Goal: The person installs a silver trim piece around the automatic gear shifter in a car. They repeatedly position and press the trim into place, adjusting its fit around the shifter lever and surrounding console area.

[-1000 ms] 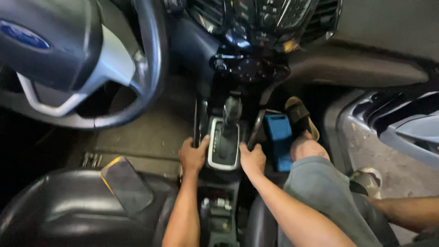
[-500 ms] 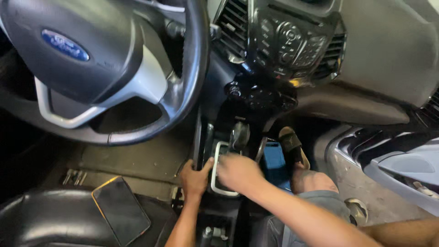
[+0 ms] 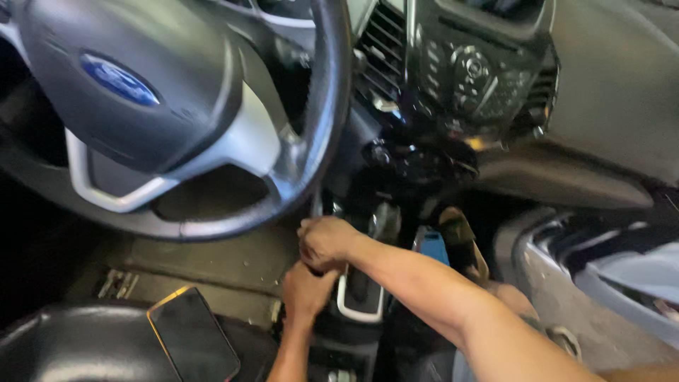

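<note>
Below the steering wheel (image 3: 177, 120), silver-rimmed gear-shift surround (image 3: 357, 311), both hands' fingers curled on it.

**Car interior: materials and finishes**

Steering wheel (image 3: 212, 141): matt black leather-look rim, smooth silver plastic spokes catching light. Gear-shift trim ring (image 3: 359, 311): bright, glossy silver, looking like chromed plastic; both hands are resting at its left edge. Radio panel (image 3: 474, 78): hard dark plastic, semi-gloss buttons. Smartphone (image 3: 192, 344): glossy black glass, orange edging, lying on the smooth black leather-look seat (image 3: 71, 354). Floor mat (image 3: 205, 265): dull, rough, dusty grey.
</note>
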